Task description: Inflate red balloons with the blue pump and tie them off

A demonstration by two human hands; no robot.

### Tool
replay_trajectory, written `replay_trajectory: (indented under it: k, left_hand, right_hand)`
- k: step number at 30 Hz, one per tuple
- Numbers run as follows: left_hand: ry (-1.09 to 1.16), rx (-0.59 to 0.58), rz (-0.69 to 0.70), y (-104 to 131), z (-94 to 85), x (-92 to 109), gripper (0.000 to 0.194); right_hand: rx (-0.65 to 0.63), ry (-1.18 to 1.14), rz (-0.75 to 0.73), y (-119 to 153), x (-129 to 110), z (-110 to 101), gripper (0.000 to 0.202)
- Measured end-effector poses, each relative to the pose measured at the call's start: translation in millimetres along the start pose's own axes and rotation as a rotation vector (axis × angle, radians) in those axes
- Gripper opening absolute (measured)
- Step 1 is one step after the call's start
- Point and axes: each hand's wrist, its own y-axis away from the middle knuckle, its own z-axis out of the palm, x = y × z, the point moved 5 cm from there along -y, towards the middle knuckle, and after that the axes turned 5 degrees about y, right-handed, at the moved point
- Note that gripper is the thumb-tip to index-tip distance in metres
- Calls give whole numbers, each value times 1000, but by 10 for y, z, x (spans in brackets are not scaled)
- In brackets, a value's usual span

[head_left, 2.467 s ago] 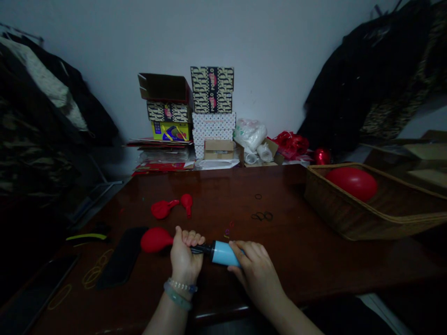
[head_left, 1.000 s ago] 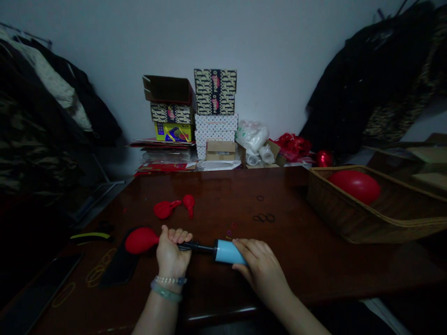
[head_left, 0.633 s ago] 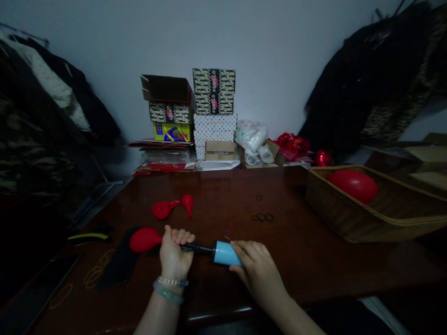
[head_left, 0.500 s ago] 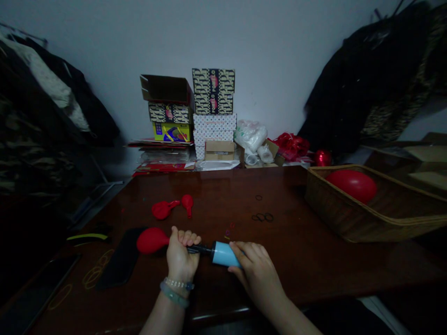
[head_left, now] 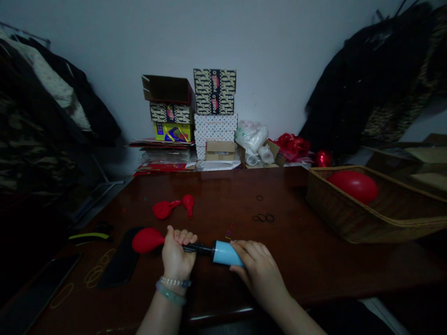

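My left hand [head_left: 179,251] is closed around the black nozzle end of a balloon pump, where a partly filled red balloon [head_left: 148,240] sticks out to the left. The balloon's neck is hidden in my fist. My right hand [head_left: 260,270] wraps round the pump's light blue barrel [head_left: 226,253]. Between the hands a length of black shaft [head_left: 200,249] shows. Beyond my left hand lie two flat red balloons, one wider [head_left: 164,210] and one smaller [head_left: 188,204].
A wicker basket [head_left: 344,223] on the right holds an inflated red balloon [head_left: 354,186]. Black rings [head_left: 263,217] and small coloured bands lie mid-table. Yellow rubber bands [head_left: 93,276] and a dark phone-like slab [head_left: 120,260] are at left. Stacked boxes [head_left: 215,130] stand at the back.
My left hand and the red balloon have shifted slightly left, away from the blue barrel, so more black shaft shows. My right hand has barely moved.
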Motion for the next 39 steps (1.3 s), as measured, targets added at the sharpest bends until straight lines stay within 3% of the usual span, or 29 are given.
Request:
replay_trajectory:
  k: [7,20,25,39]
  left_hand:
    - [6,11,39,-77,-45,156,39]
    - [29,-2,-42,56,-35,-228,41]
    - [30,10,-43,90,-38,-276,43]
    - [11,34,54,-84,-37,281,41]
  right_hand:
    - [11,25,-14,-4,62,-10,50]
    - [30,82,-4,21,-6,38,50]
    - [37,58,1,13,-30,13,48]
    - [10,32,-37,-24,41,-56,48]
